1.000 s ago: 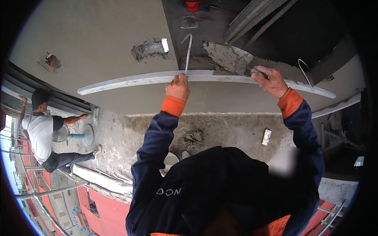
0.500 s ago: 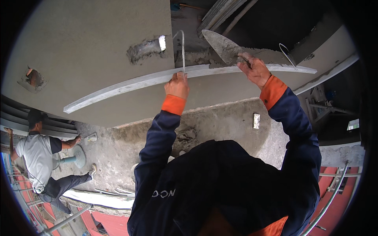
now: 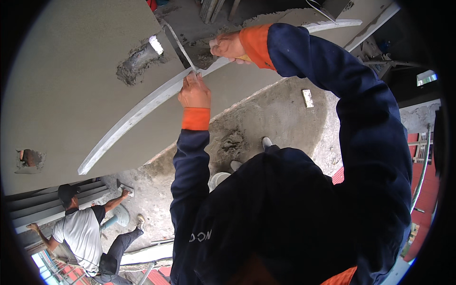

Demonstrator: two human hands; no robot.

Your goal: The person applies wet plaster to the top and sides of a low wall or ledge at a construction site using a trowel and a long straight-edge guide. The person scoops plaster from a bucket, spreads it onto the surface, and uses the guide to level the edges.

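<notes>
A long pale straightedge (image 3: 127, 121) lies along the lower edge of the grey plastered wall, bowed by the lens. My left hand (image 3: 194, 92) is closed at this bar, around the lower end of a thin bent metal rod (image 3: 179, 45) that reaches up past the wall's corner. My right hand (image 3: 229, 46) is wrapped round the handle of a pointed trowel. The trowel's mortar-covered blade (image 3: 200, 56) is against the recess just right of the rod, partly hidden by the hand. Another bent rod (image 3: 320, 10) rests at the bar's far right end.
A rough hole with a pipe (image 3: 142, 57) and a smaller hole (image 3: 31, 160) break the wall. A co-worker (image 3: 83, 232) stands at the lower left beside grey ledges. On the floor are a mortar patch (image 3: 232, 144), a pale block (image 3: 308, 98) and a white bucket (image 3: 219, 179).
My right hand has swung left with the trowel, from beyond the rod to close beside it. My left hand keeps its hold at the bar. The whole view has turned and shifted.
</notes>
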